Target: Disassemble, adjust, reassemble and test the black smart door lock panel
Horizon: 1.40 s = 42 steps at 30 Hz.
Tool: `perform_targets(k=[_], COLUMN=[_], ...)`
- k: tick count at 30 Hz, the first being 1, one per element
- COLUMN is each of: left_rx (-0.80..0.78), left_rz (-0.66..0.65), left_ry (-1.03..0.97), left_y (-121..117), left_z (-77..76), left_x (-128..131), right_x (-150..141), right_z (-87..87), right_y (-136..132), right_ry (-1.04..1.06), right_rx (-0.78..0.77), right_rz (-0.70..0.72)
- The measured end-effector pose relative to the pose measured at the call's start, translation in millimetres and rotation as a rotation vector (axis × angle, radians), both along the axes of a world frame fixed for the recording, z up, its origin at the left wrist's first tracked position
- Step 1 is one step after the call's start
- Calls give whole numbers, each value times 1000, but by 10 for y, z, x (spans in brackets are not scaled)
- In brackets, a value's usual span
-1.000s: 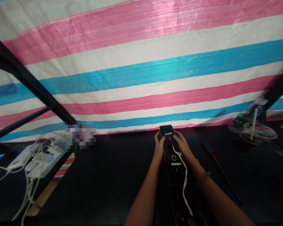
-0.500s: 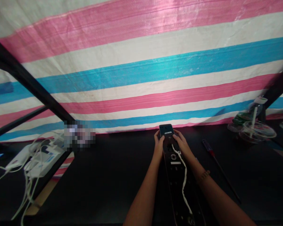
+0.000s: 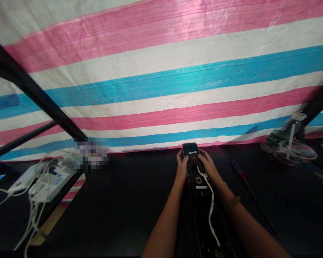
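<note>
A long, narrow dark panel (image 3: 201, 200) points away from me, its near end cut off by the bottom of the view. It looks like the back of an electronic door lock, with a white cable (image 3: 211, 206) running down it and a small label near its far end. My left hand (image 3: 181, 166) grips the left edge near that end, thumb on top. On the opposite edge my right hand (image 3: 206, 163) is closed in the same way. Right of my right forearm lies a long screwdriver (image 3: 242, 175) with a dark and red handle.
At the right back, a plastic bottle (image 3: 281, 134) lies beside a clear cup with a straw (image 3: 290, 154). White power strips (image 3: 50, 184) and tangled cables are at the left, near a black metal frame (image 3: 43, 100). A striped tarp (image 3: 161, 86) hangs behind the black table (image 3: 123, 204).
</note>
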<state>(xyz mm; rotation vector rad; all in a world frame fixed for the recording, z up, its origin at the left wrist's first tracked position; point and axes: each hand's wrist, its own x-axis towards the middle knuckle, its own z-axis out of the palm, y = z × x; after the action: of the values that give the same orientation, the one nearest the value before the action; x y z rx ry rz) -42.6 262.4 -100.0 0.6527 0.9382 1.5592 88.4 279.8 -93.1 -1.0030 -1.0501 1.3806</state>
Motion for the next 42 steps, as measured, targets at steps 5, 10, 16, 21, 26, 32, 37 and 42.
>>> perform_targets(k=[5, 10, 16, 21, 26, 32, 37, 42], left_rx=[2, 1, -2, 8, 9, 18, 17, -9], left_rz=[2, 0, 3, -1, -2, 3, 4, 5], left_ry=[8, 3, 10, 15, 14, 23, 16, 16], left_y=[1, 0, 0, 10, 1, -3, -3, -5], left_z=[-9, -10, -21, -39, -37, -43, -29, -9], left_x=[5, 11, -1, -3, 2, -4, -1, 0], right_x=[-6, -12, -6, 1, -4, -9, -11, -12], right_z=[19, 51, 57, 20, 25, 45, 61, 59], right_y=[-3, -21, -23, -4, -10, -25, -26, -29], right_ry=[7, -8, -10, -2, 10, -5, -7, -2], right_rx=[11, 7, -2, -3, 9, -4, 14, 7], right_rz=[-2, -1, 4, 3, 0, 0, -6, 0])
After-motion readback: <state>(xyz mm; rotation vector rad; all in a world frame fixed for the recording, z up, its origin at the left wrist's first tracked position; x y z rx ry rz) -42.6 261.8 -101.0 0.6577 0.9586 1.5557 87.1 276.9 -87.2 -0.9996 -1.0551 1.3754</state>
